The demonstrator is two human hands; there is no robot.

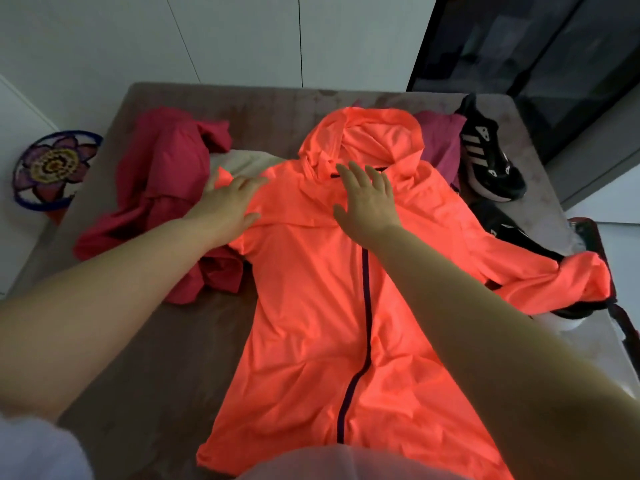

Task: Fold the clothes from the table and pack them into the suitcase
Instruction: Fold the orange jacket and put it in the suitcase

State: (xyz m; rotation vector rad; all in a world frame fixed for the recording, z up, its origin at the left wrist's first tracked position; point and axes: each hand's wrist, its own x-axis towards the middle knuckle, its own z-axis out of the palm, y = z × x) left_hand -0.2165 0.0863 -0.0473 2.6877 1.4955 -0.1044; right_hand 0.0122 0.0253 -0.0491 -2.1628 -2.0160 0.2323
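we are smoothing the jacket (pixel 311 289) flat before folding.
it lies face up on the table (pixel 138 341); our left hand (pixel 228 206) and right hand (pixel 367 199) press its chest, fingers spread apart, gripping nothing. next we judge a sleeve (pixel 540 271) folds inward.

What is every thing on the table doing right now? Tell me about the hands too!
Orange jacket: spread flat, zipped shut, not folded yet.
Hood: lying flat at the far end.
Right sleeve: stretched out sideways, its end crumpled.
Red garment: crumpled, unfolded.
Purple garment: partly hidden under the jacket.
Black shoe: resting on the table.
Left hand: open, flat on the jacket's shoulder.
Right hand: open, flat near the collar.
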